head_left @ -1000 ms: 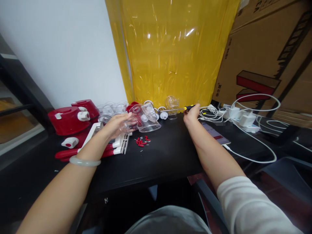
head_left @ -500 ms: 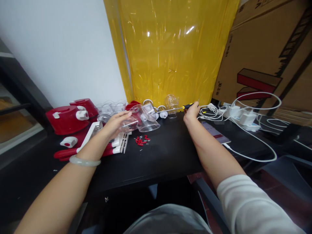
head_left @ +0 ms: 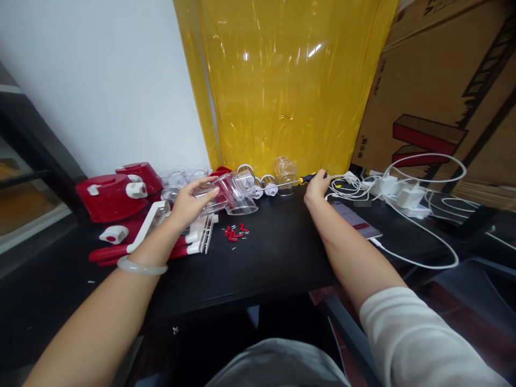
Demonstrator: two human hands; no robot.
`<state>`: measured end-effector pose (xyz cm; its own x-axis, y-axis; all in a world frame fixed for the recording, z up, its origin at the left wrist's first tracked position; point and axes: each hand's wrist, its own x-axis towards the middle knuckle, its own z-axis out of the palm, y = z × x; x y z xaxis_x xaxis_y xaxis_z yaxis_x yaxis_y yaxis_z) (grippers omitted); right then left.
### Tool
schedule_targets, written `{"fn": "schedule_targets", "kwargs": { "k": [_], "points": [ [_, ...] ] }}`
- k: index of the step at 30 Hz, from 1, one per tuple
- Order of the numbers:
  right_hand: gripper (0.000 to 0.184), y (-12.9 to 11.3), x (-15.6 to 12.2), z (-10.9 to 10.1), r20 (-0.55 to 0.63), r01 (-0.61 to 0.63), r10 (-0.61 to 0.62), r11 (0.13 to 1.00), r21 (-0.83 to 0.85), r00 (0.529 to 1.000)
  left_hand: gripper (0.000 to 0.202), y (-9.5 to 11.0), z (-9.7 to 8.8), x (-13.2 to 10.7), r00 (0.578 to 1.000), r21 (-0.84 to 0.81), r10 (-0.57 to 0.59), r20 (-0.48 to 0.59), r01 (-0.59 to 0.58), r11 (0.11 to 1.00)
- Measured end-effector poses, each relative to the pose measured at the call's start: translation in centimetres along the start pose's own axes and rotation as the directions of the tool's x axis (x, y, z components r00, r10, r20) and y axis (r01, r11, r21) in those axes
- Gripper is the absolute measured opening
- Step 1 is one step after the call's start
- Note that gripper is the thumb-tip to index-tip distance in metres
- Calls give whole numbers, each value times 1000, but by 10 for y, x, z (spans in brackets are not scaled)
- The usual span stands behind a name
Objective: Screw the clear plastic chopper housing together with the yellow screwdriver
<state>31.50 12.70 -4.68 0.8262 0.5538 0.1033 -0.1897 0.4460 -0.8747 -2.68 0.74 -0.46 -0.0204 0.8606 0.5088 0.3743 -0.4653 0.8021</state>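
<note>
My left hand (head_left: pixel 192 203) is closed around a clear plastic housing (head_left: pixel 243 204), which lies on its side with its wide rim toward the right. Through its wall something red shows. In my right hand (head_left: pixel 316 185) is a screwdriver (head_left: pixel 308 178) with a black and yellow handle. Its metal shaft points left toward the housing; I cannot tell whether the tip touches it. Small red pieces (head_left: pixel 233 233) and tiny screws lie on the table below. White round parts with metallic bands (head_left: pixel 269 185) stand behind the shaft.
Red containers with white knobs (head_left: pixel 110 198) and red-and-white handled parts (head_left: pixel 139 244) crowd the left. More clear cups (head_left: pixel 179 177) sit behind. On the right are a phone (head_left: pixel 357 219), white chargers with cables (head_left: pixel 410 196) and a large cardboard box (head_left: pixel 427 97). A yellow plastic sheet (head_left: pixel 282 80) hangs behind.
The clear housing has turned and shifted slightly left, and my left fingers have changed their hold. The screwdriver has moved a little left and tilted slightly in my right hand.
</note>
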Motion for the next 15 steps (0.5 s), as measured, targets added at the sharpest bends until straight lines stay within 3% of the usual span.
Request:
{"fn": "schedule_targets", "kwargs": {
  "k": [8, 15],
  "points": [
    [30, 13, 9, -7, 55, 105, -101, 990, -91, 993, 48, 0, 6, -3, 994, 192, 104, -16, -99, 976],
    [25, 40, 19, -6, 32, -40, 51, 958, -285, 998, 42, -8, 12, -5, 982, 288, 179, 53, -186, 939]
  ]
}}
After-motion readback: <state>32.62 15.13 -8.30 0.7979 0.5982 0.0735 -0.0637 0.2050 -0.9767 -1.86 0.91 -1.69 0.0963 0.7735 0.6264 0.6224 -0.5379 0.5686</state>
